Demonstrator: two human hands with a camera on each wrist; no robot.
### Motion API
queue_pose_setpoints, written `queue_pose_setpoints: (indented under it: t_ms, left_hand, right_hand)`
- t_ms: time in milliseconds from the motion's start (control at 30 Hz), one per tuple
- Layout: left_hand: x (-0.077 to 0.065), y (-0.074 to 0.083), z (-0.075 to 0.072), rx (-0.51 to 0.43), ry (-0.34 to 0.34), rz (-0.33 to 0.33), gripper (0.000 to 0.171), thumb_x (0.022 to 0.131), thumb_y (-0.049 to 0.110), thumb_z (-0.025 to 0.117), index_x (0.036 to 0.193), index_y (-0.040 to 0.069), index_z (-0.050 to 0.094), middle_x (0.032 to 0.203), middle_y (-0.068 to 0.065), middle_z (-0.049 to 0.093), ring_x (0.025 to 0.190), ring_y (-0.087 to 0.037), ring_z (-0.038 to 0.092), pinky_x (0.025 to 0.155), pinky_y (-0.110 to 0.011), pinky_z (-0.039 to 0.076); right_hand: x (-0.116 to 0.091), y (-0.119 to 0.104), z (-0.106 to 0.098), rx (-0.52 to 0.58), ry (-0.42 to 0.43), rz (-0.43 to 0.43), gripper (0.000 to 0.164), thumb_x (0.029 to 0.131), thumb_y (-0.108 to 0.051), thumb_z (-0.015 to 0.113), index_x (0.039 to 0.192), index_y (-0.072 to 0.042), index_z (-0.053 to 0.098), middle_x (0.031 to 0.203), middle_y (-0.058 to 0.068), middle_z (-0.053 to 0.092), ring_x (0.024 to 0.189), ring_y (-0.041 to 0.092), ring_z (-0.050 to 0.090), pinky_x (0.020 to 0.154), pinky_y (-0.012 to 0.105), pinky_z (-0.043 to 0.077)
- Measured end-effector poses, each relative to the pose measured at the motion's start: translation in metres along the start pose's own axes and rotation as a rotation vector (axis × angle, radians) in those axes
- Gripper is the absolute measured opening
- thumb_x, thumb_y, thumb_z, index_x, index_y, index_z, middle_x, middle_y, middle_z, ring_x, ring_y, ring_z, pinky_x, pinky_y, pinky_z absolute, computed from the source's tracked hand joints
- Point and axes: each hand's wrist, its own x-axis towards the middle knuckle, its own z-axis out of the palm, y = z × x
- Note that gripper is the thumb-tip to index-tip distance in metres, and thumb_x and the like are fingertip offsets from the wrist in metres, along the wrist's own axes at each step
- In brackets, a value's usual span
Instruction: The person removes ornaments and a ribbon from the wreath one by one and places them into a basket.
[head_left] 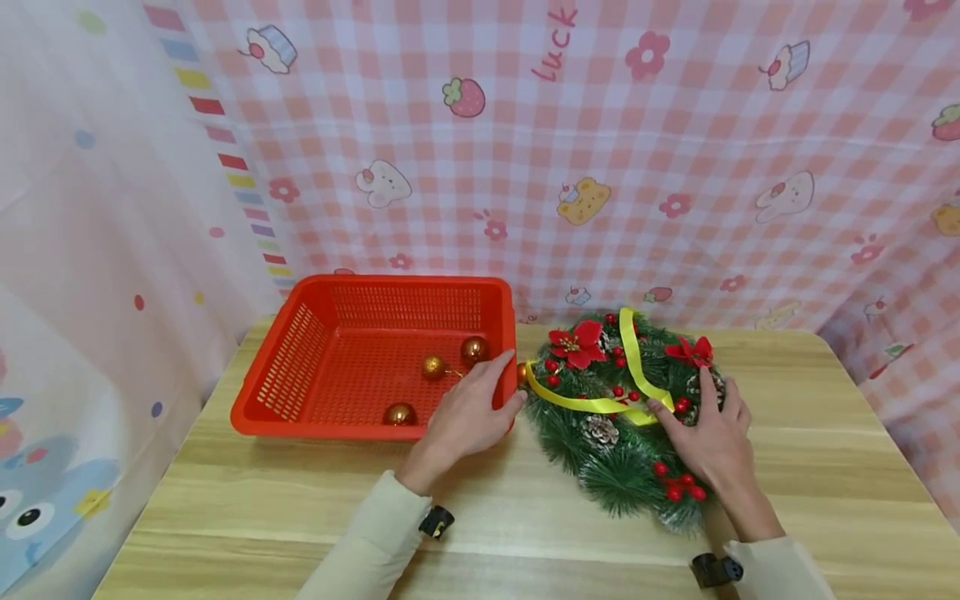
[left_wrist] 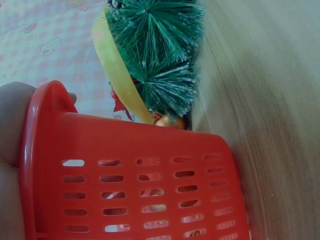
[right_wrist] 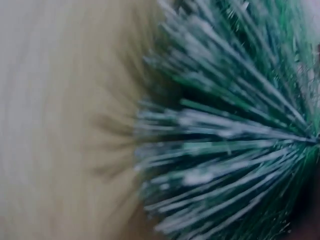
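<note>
A red plastic basket stands on the table, holding a few shiny gold baubles. My left hand grips its right rim near the front corner, thumb on the outer side. To the right is a green Christmas wreath with red flowers, berries and pinecones. A yellow ribbon lies loosely across it. One more gold bauble sits between wreath and basket. My right hand holds the wreath's right side, fingers spread around a pinecone and thumb by the ribbon. Foliage hides some fingertips.
The wooden table reaches the pink checked curtain behind the basket and wreath. A pale curtain hangs at the left. Each wrist carries a small black camera. The right wrist view is blurred, filled by frosted needles.
</note>
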Motion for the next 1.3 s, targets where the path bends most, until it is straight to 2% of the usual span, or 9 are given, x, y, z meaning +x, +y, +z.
queue_pose_setpoints:
  t_ms: [467,667,767,933,1100,1300]
  left_hand:
    - [-0.002,0.002,0.004,0.003,-0.002,0.000,0.065,0.098,0.043,0.054,0.156,0.023,0.033,0.152,-0.012,0.044,0.129,-0.036,0.052,0.103,-0.056,0.043]
    - [-0.001,0.002,0.004,-0.007,-0.003,0.000,0.065,0.098,0.041,0.056,0.156,0.023,0.032,0.153,-0.012,0.042,0.133,-0.037,0.048,0.105,-0.058,0.041]
    - [-0.001,0.001,0.004,-0.001,0.006,0.008,0.064,0.098,0.041,0.056,0.156,0.023,0.033,0.152,-0.011,0.044,0.131,-0.036,0.050,0.104,-0.057,0.042]
    - [0.000,-0.001,0.003,-0.002,0.009,0.007,0.064,0.098,0.041,0.056,0.155,0.023,0.033,0.151,-0.011,0.045,0.128,-0.035,0.052,0.103,-0.056,0.043]
    - [0.000,-0.001,0.001,-0.005,0.011,-0.001,0.064,0.098,0.041,0.056,0.155,0.024,0.033,0.150,-0.010,0.046,0.125,-0.035,0.055,0.101,-0.055,0.045]
    - [0.000,-0.001,0.000,-0.003,0.004,0.002,0.064,0.098,0.041,0.055,0.156,0.024,0.033,0.152,-0.010,0.044,0.129,-0.036,0.052,0.103,-0.056,0.043]
  right_hand:
    - [0.018,0.026,-0.008,-0.017,0.007,-0.223,0.090,0.097,-0.057,0.051,0.160,-0.010,0.007,0.157,0.035,0.007,0.136,0.063,0.015,0.090,0.082,0.027]
    - [0.026,0.031,-0.014,0.002,-0.025,-0.287,0.088,0.097,-0.053,0.053,0.160,-0.010,0.009,0.158,0.035,0.009,0.137,0.062,0.013,0.094,0.081,0.023]
    - [0.025,0.028,-0.017,-0.017,-0.027,-0.282,0.088,0.097,-0.054,0.053,0.160,-0.010,0.012,0.158,0.035,0.009,0.137,0.063,0.013,0.096,0.082,0.017]
    - [0.015,0.013,-0.020,-0.028,-0.019,-0.220,0.090,0.095,-0.059,0.052,0.159,-0.008,0.016,0.158,0.035,0.009,0.136,0.064,0.013,0.096,0.084,0.009]
    - [0.014,-0.001,-0.018,0.009,-0.031,-0.150,0.093,0.094,-0.063,0.049,0.159,-0.007,0.012,0.158,0.035,0.005,0.135,0.067,0.013,0.097,0.082,0.015]
    - [0.019,-0.005,-0.009,-0.002,-0.024,-0.093,0.097,0.095,-0.067,0.043,0.159,-0.008,0.003,0.158,0.036,0.001,0.136,0.066,0.011,0.094,0.083,0.018]
